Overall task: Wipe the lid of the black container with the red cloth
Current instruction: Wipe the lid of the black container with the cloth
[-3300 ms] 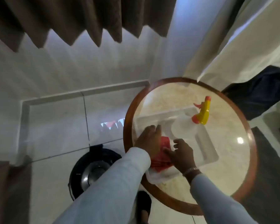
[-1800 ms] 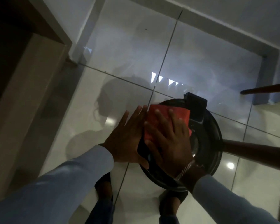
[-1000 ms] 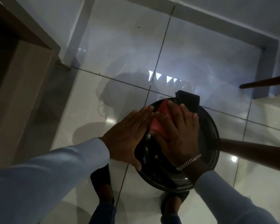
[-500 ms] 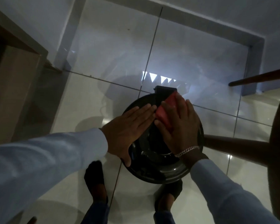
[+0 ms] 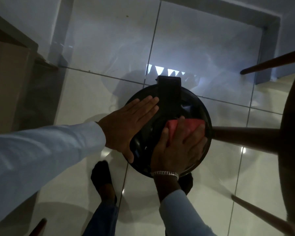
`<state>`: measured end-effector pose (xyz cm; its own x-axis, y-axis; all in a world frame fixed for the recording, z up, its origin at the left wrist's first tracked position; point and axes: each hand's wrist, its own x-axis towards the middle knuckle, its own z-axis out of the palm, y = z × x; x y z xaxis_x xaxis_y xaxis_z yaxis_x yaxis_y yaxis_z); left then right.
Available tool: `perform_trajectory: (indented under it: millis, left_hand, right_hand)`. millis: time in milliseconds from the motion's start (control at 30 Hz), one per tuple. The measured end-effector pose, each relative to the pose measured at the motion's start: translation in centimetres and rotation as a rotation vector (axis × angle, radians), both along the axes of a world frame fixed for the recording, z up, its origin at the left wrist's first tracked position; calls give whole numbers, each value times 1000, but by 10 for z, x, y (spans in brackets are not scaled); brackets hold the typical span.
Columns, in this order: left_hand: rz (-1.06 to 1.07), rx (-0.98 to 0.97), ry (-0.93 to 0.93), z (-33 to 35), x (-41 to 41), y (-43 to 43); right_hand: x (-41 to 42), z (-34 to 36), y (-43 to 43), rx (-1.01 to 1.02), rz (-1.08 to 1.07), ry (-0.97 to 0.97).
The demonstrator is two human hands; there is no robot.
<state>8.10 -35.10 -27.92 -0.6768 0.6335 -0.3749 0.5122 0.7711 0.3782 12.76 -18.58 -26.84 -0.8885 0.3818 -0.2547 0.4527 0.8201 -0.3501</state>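
1. Since half a second ago the red cloth (image 5: 186, 127) has slid from beside the hinge block (image 5: 169, 87) at the far edge of the lid (image 5: 191, 106) to its right side, carried under the right hand (image 5: 179, 149).
2. That right hand lies flat, fingers spread and pressing the cloth down onto the lid rather than gripping it.
3. Beside it, the left hand (image 5: 126, 123) lies flat on the lid's left edge, fingers extended together, holding nothing, seemingly steadying it.
4. On the tiled floor (image 5: 109, 40), next to a table leg (image 5: 245, 138), stands the black container (image 5: 206, 150), its round lid closed on top.
5. Handling, as a judgement: the cloth is soft and light and will bunch unless kept under a flat palm; the lid looks glossy, hard and probably slippery, and the container may shift under a sideways push, so bracing at the rim makes sense.
6. No brand, label or writing can be read; the scene is dim.
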Motion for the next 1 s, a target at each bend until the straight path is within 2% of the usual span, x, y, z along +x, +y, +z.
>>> perform_trajectory:
  millis: [133,233,300,367,467,533,600,700,733,800,900,1000]
  left_hand:
    - [-12,31,81,-3,4,-3]
    - [-35,27,69,-2,2,-6]
    - [-48,7,38,-1,0,-5]
    - [-49,0,33,-2,1,-7]
    - [-38,17,28,-5,1,-6]
    - [-34,35,40,-5,0,-6]
    - [-44,35,82,-6,0,-6]
    - [-67,11,92,-6,5,-6]
    - [-80,17,68,-9,8,-3]
    - [-71,7,77,-9,6,-4]
    - [-63,0,84,-7,-1,-7]
    - [-45,-19,89,-7,3,-4]
  right_hand:
    - [30,-5,-29,44,364,-15]
    - [59,-14,6,86,682,5]
    - [62,-13,39,133,775,2]
    - [48,-12,50,132,685,9]
    - [23,-16,16,106,366,43]
    - [23,-19,-8,99,379,85]
    - [47,-25,-4,77,661,120]
    - [65,-27,52,133,1063,225]
    - [62,-31,71,145,1070,215]
    - [31,-33,86,142,936,216]
    - [-9,-28,81,54,683,225]
    - [12,-23,55,-14,308,188]
